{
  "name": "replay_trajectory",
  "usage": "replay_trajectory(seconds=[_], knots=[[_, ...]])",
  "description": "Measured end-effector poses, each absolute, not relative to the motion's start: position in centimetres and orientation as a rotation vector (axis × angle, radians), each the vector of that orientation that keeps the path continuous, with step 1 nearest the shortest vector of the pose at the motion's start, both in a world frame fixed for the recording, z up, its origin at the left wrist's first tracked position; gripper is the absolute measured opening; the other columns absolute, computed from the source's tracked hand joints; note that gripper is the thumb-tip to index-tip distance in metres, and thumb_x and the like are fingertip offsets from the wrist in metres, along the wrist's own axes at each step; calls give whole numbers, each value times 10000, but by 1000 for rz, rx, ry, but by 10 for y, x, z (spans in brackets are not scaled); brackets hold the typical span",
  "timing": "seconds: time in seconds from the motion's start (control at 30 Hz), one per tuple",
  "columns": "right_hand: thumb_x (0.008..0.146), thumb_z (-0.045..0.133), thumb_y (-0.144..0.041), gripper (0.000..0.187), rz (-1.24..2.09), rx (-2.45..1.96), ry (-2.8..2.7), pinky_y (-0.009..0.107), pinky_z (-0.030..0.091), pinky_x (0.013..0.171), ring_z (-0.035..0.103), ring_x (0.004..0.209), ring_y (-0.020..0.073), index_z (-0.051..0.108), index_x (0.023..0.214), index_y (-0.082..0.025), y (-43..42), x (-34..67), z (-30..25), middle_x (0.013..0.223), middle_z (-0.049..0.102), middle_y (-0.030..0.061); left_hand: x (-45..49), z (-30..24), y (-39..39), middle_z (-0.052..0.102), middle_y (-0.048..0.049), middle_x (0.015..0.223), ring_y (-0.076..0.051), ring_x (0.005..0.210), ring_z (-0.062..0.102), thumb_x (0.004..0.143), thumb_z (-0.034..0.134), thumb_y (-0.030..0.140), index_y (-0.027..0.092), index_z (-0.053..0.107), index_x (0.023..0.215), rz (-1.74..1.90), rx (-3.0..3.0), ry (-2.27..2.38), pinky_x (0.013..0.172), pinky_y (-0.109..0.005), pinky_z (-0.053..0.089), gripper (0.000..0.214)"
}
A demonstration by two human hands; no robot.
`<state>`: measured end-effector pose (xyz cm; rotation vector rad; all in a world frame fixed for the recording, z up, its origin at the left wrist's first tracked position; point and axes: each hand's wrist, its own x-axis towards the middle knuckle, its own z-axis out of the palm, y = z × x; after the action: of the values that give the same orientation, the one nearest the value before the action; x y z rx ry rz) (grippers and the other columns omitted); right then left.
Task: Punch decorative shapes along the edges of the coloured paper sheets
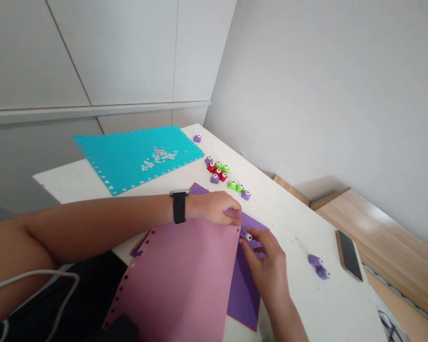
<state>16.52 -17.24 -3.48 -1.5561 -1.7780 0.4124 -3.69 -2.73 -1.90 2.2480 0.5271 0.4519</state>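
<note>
My left hand [221, 208] pinches the far right corner of a pink sheet of paper [185, 275], which is raised and bowed toward me. Small star-shaped holes run along the sheet's left edge, and one shows near the held corner. My right hand [269, 251] grips a small purple craft punch [246, 234] between thumb and fingers, at the sheet's right edge by that corner. Whether the paper sits inside the punch's slot I cannot tell. Beneath the pink sheet lies purple paper [246, 294] on the white table [288, 213].
A blue sheet [128, 152] with punched edges lies at the back left, bearing a pile of paper cutouts [159, 157]. Several red, green and purple punches [218, 172] stand beyond my hands. Two purple punches [319, 267] and a phone [348, 255] lie at right.
</note>
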Motion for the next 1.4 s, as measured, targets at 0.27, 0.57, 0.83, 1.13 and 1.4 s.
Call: replay_trajectory(seconds=[0.27, 0.57, 0.83, 1.13, 1.4], knots=[[952, 610, -285, 186, 477, -1511, -1829, 311, 606, 624, 664, 871, 219, 685, 1121, -262, -172, 166, -33, 1015, 667, 63, -37, -23, -27, 795, -14, 909, -196, 857, 714, 888, 696, 283, 213, 782, 931, 458, 2217, 511, 712, -247, 455, 118], [958, 587, -288, 193, 544, -1503, -1810, 299, 595, 624, 657, 938, 236, 674, 1127, -255, -172, 163, -35, 1078, 656, 83, -37, -19, -28, 794, -19, 901, -195, 838, 713, 871, 689, 263, 213, 789, 923, 428, 2274, 539, 692, -241, 452, 123], [926, 637, -293, 144, 591, -1530, -1704, 246, 537, 508, 655, 877, 214, 680, 1054, -243, -172, 156, -37, 1057, 648, 83, -37, -18, -28, 797, -26, 916, -197, 852, 715, 860, 686, 262, 213, 797, 923, 401, 2268, 547, 719, -240, 471, 136], [896, 691, -408, 310, 869, -1589, -1487, 255, 572, 565, 675, 947, 242, 677, 1153, -234, -173, 156, -41, 1132, 675, 95, -37, -13, -29, 797, -38, 913, -202, 859, 720, 860, 688, 278, 203, 798, 925, 381, 2245, 553, 722, -240, 482, 148], [800, 817, -377, 375, 1233, -1478, -1197, 237, 524, 502, 614, 696, 154, 645, 1097, -226, -170, 157, -44, 929, 679, 33, -37, -19, -28, 796, -28, 918, -185, 859, 717, 867, 683, 286, 204, 794, 934, 431, 2263, 555, 714, -222, 463, 153]])
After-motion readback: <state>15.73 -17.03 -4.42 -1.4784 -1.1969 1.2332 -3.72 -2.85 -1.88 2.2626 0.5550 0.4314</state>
